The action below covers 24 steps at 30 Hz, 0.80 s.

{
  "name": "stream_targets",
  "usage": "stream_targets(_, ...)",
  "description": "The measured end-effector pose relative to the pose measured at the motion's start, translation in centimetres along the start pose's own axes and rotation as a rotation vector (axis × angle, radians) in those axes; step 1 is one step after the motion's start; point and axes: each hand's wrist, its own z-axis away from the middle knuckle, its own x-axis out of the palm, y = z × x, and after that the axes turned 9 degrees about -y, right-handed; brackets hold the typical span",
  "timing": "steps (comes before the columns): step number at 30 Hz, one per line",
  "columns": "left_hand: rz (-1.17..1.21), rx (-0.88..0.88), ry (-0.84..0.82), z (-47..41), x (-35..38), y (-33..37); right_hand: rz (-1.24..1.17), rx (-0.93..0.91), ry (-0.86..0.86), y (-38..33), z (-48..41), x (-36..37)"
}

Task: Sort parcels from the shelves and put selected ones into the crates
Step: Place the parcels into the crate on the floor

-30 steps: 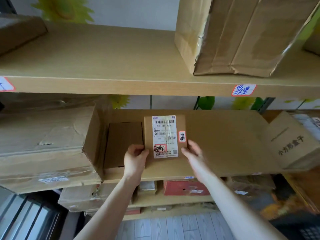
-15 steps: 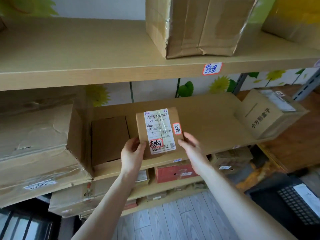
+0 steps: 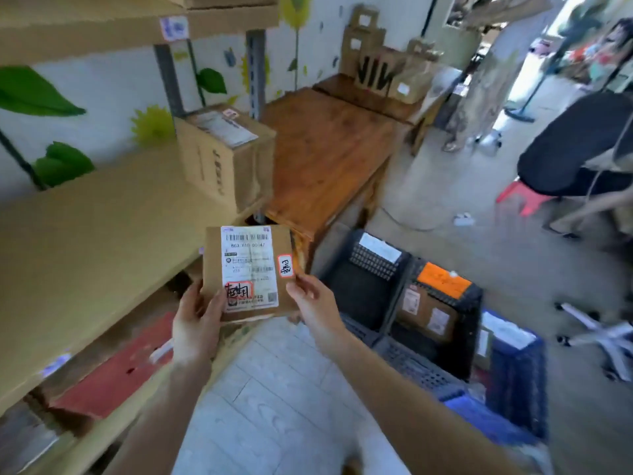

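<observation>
Small brown parcel (image 3: 248,273) (white label (image 3: 250,255), red-edged stickers (image 3: 285,265)) gripped by left hand (image 3: 197,323), right hand (image 3: 315,305).

On the parcel (image 3: 246,272), centre frame, the fine print of the label (image 3: 250,265) is too small to read. The left hand (image 3: 195,323) has its fingers hidden behind the parcel; likewise the right hand (image 3: 315,303). The shelf tag (image 3: 173,27), upper left, is blurred and illegible. The blue crate (image 3: 513,382), lower right, is partly covered by the right forearm (image 3: 394,389). The seated person (image 3: 575,145) is cut off by the right edge.
</observation>
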Motion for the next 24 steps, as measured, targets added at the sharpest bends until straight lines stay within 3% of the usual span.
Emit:
stream_targets(12,-0.188,-0.188,-0.517,0.0,34.1,-7.7,-0.170,0.179,0.414,5.6,0.9,-33.2)
stream_targets(17,-0.309,-0.261,-0.698,-0.7,43.0,-10.7,-0.240,0.257,0.553,7.9,1.4,-40.9)
stream_targets(24,-0.473,-0.445,-0.794,-3.4,53.3,-15.5,-0.321,0.372,0.684,12.3,-1.9,-49.4)
